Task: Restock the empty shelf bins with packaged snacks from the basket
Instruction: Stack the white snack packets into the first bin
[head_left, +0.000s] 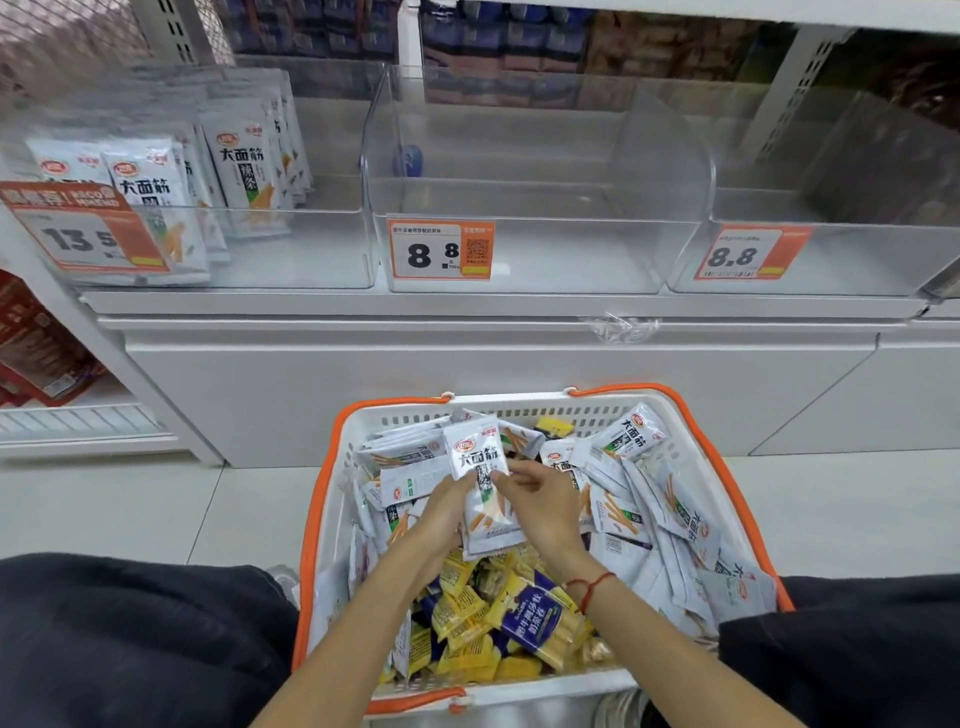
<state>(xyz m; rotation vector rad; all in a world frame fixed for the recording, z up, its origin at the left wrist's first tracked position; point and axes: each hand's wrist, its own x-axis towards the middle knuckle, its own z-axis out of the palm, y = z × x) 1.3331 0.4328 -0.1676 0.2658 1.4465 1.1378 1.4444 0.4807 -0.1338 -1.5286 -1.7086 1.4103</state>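
A white basket with an orange rim (332, 452) sits on the floor between my knees, full of white snack packets and yellow-and-blue packets (524, 623). Both hands are over its middle. My left hand (441, 514) and my right hand (540, 504) together hold a small stack of white snack packets (480, 467) upright above the pile. On the shelf above, the left clear bin (291, 249) holds several of the same white packets (241, 161). The middle bin (545, 254) and the right bin (841, 260) hold no packets.
Orange price tags (440, 250) hang on the bin fronts. A white shelf ledge (467, 332) juts out between bins and basket. Red packages (36, 343) fill a lower shelf at the far left. My dark trouser legs flank the basket on a pale tiled floor.
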